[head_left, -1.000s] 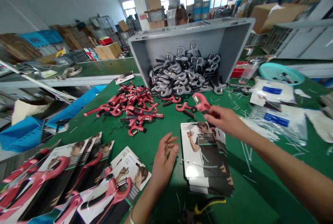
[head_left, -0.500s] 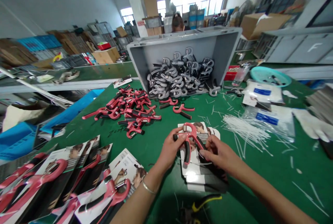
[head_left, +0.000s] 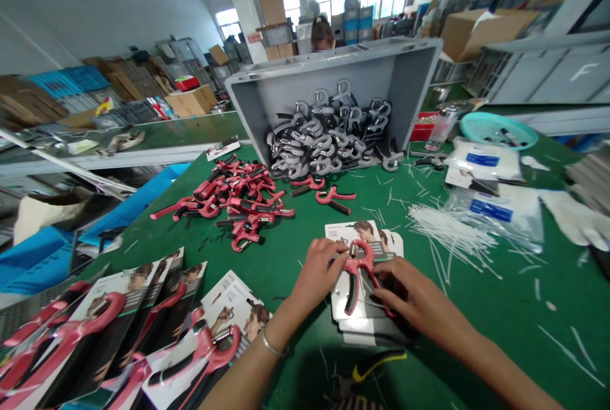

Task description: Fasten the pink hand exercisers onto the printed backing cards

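Observation:
A pink hand grip strengthener with black padded handles and a metal spring lies over a stack of printed backing cards in front of me. My left hand pinches its upper left side near the spring. My right hand has its fingers closed around the right handle, which they partly cover. Below the cards lies a pair of cutting pliers with yellow and black handles. At the lower left are several carded pink strengtheners.
Loose pink strengtheners are heaped at the left middle. A grey crate on its side holds grey strengtheners. White cable ties, plastic bags and a turquoise tray lie to the right. A person is behind the crate.
The strengthener has moved slightly right and down onto the cards, with both hands on it. My right hand's fingers have shifted along its right handle.

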Motion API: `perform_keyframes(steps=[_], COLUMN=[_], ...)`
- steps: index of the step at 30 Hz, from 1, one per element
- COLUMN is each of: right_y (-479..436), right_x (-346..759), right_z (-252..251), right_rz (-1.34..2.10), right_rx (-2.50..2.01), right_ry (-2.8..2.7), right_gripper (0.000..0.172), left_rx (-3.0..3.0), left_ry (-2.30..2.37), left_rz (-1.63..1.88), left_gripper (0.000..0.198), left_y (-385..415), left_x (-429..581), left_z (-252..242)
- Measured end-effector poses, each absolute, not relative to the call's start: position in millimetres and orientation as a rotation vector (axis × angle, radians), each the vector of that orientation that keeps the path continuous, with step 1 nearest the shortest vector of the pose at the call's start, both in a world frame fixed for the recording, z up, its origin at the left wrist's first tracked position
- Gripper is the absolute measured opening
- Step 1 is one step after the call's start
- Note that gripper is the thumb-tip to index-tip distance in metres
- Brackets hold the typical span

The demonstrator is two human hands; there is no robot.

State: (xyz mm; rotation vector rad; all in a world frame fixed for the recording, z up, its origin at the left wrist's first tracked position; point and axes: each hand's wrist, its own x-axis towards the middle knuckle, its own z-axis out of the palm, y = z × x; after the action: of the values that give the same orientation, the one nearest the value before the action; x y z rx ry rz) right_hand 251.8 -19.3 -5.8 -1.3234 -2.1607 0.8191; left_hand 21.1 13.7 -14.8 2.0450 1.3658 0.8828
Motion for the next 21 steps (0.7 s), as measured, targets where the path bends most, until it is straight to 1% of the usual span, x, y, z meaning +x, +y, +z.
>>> perform_keyframes(steps=[2,4,6,8,10,16,21], right_y=[-18,-17,-14,-11,-7,-3,-3], right_x=[246,238,232,226,222,222,230], right_z=[-10,-14,-17,-18,-18,-19,-25], right_rz=[0.799,0.765,0.749,0.736,0.727,0.729,0.686], right_rx=[-1.297,-1.305,-1.292,-1.259,-1.227,-1.211,-1.281], right_ry=[-2.141,-2.104,-2.081,-2.077,-2.081,-1.905,-1.864], right_gripper=[0.032,0.031,0.023,0.014,0.010,0.011,0.015], left_rx=[2.039,2.054,2.070,2.050,2.003,1.952,1.869], left_ry=[1.349,1.333,1.322,1.306,1.303,1.323,1.285], left_rz=[0.880,0.861,0.864,0.892,0.935,0.972,1.100], left_gripper=[0.023,0.026,0.027,0.019,0.013,0.007,0.008], left_y=[17,20,23,25,27,26,21], left_x=[27,33,38,40,40,43,48], left_z=[-13,-13,-15,-19,-23,-24,-25])
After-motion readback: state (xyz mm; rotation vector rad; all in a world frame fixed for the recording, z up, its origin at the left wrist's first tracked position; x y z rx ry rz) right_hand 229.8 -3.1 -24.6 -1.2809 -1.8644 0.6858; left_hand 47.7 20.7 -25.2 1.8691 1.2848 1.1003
